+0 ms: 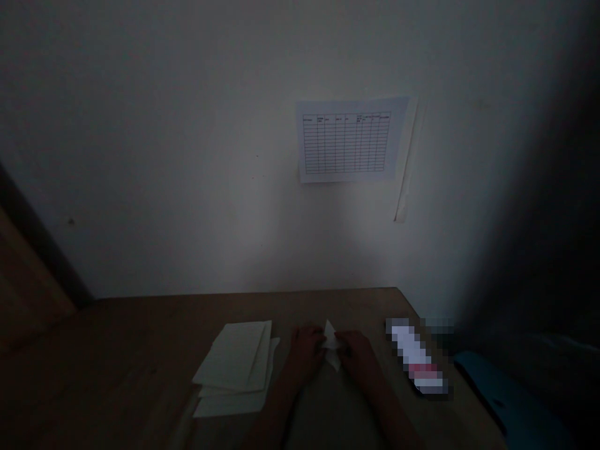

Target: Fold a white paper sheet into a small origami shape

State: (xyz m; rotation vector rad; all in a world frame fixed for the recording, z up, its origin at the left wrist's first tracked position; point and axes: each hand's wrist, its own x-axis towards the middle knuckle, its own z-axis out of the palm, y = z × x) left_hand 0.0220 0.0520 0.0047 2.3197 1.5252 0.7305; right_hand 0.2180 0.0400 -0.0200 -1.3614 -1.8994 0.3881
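Between my two hands, just above or on the table, is a small folded piece of white paper [330, 340] with a pointed top and a pointed lower end. My left hand [307, 350] grips its left side with the fingers closed. On the other side, my right hand [355, 351] pinches the paper's right edge. The dim light hides the exact finger positions. Left of my left arm lies a loose stack of white paper sheets [234, 356], the sheets slightly out of line with each other.
A brown wooden table [154, 350] stands against a pale wall [187, 156]. Near its right edge lies a phone-like object [415, 356], blurred by pixels. A printed table sheet [347, 140] hangs on the wall. Beyond the right edge is a blue chair-like thing [506, 394].
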